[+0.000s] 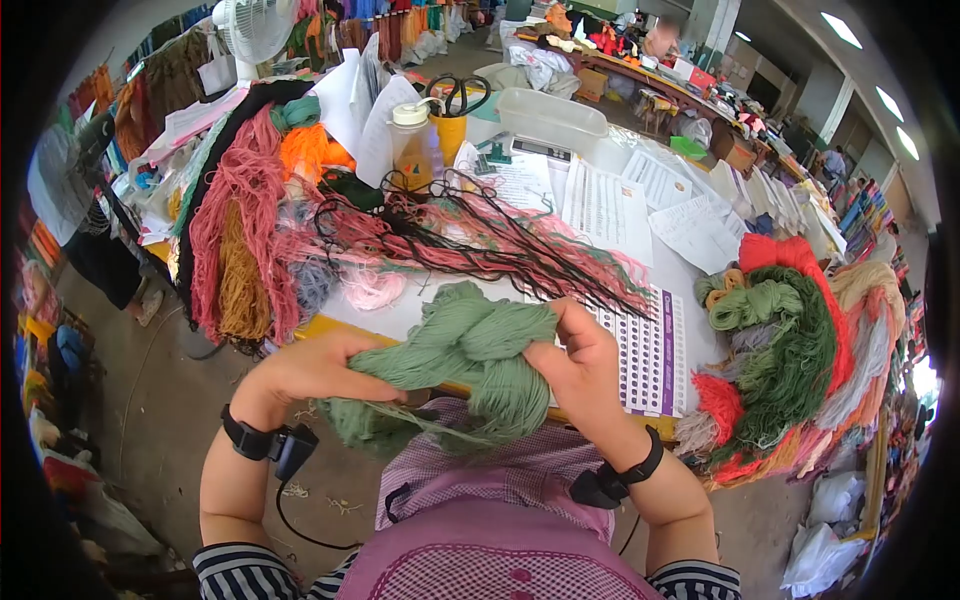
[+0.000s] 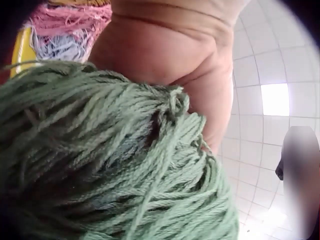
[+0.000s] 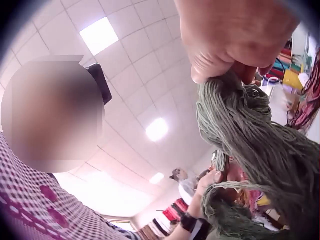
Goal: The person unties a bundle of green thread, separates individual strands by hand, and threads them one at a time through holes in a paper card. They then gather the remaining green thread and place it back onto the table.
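Note:
A thick skein of sage-green yarn (image 1: 480,345) is held up between both hands, over the table's front edge and before the apron. My left hand (image 1: 318,372) grips its left part, the thumb lying over the strands and the other fingers hidden by yarn. With thumb and fingers my right hand (image 1: 582,362) pinches the folded right end. Close up in the left wrist view, loose green strands (image 2: 165,175) spread below the left hand. The right wrist view shows the yarn (image 3: 235,115) hanging from the right fingertips in a bunched twist.
Pink, black and mustard yarn (image 1: 240,270) lies piled at left and across the table's middle. A purple-and-white sample card (image 1: 655,350) lies by the right hand. More red and dark green yarn (image 1: 800,340) sits at right. A jar (image 1: 410,150), scissors (image 1: 460,95) and plastic tub (image 1: 553,118) stand behind.

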Demonstrator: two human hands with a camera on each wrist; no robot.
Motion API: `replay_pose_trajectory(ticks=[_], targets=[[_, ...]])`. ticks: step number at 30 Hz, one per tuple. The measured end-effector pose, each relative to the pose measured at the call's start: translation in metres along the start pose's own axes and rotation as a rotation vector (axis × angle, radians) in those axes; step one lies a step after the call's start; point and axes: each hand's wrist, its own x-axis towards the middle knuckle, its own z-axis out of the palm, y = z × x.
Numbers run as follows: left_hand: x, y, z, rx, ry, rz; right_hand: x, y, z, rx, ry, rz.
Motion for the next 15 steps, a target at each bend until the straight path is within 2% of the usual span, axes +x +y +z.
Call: replay_pose_trajectory(ticks=[2, 4, 6, 11, 15], targets=[[-0.010, -0.018, -0.017, 0.022, -0.029, 0.029, -0.006, -0.003, 0.005, 0.183, -0.046, 0.103], [-0.017, -0.040, -0.034, 0.042, -0.056, 0.055, -0.009, -0.007, 0.008, 0.242, -0.106, 0.135], [-0.024, -0.061, -0.051, 0.064, -0.096, 0.225, -0.012, -0.007, 0.014, 0.277, -0.149, 0.139], [-0.052, -0.078, -0.068, -0.044, -0.095, 0.163, -0.012, -0.007, 0.021, 0.263, -0.234, 0.145], [-0.073, -0.084, -0.077, -0.011, 0.007, 0.096, -0.008, -0.008, 0.024, 0.316, -0.276, 0.182]])
